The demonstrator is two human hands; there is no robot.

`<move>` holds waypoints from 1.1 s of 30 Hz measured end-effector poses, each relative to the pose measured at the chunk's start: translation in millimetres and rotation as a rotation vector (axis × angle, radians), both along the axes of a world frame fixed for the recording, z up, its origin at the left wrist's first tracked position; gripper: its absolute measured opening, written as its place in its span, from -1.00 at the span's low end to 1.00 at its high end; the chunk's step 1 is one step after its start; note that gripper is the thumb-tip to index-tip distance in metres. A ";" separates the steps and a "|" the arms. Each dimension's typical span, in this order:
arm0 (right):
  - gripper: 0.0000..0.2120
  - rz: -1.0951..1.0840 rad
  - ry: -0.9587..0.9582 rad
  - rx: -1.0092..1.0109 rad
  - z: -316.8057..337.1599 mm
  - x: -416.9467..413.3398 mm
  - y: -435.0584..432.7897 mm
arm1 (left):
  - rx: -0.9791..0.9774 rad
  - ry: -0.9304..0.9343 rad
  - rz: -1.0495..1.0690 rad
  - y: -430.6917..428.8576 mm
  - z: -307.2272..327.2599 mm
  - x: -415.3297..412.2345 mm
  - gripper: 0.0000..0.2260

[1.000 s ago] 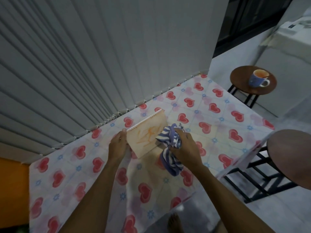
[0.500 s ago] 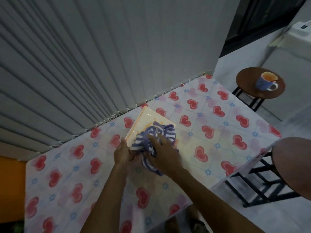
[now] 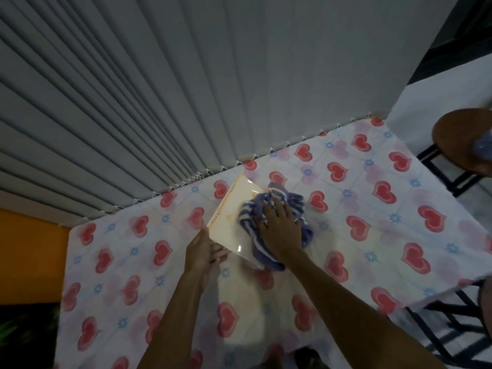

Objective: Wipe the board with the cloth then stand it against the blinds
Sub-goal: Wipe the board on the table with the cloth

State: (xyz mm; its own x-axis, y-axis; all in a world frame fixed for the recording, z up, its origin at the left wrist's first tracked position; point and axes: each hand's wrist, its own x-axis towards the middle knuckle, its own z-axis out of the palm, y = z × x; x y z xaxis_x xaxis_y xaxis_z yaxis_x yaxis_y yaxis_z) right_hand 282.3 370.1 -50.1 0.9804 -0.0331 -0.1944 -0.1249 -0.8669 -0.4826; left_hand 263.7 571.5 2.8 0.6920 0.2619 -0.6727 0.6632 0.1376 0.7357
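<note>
Grey vertical blinds [image 3: 186, 89] fill the upper part of the view and end at the far edge of a table whose heart-printed tablecloth [image 3: 372, 235] covers the whole top. An orange wall [image 3: 26, 257] shows at the left. At the right edge a round brown stool [image 3: 458, 139] stands just off the table's corner, with a blurred blue shape on it that cannot be made out; black frame legs of another stool [image 3: 458, 334] show lower right.

The board [image 3: 231, 222] lies flat on the tablecloth near the blinds but apart from them, its dotted long edge toward the left. Faint orange marks show on its pale, glossy face. The striped blue-and-white cloth [image 3: 277, 206] is bunched over the board's right half and spills off the near right side onto the tablecloth, hiding that part of the board.

The right hand [image 3: 279, 227] lies palm down on the cloth with fingers spread, pressing it against the board. The left hand [image 3: 205, 251] sits at the board's near left corner, fingers curled beside and partly under the edge, steadying it — how tightly it grips cannot be told.

A second ago the board was tipped up between the hands, its drawn face toward the camera, and the cloth was only at its right edge; half a second ago it was already down flat with the cloth near the middle. Now the cloth sits further right — and the view has swung left, so the stool has slid to the frame's edge.
</note>
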 end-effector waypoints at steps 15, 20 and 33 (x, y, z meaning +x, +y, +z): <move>-0.48 0.273 -0.132 -0.059 21.7 57.0 31.8 | -0.035 -0.014 0.032 7.1 -10.0 7.9 -0.69; -0.49 0.113 -0.026 -0.074 28.3 71.4 40.9 | -0.076 0.025 0.023 7.0 -10.0 7.8 -0.63; -0.53 0.105 -0.044 -0.076 12.0 62.0 30.0 | -0.054 -0.042 0.027 15.5 -23.0 -3.8 -0.77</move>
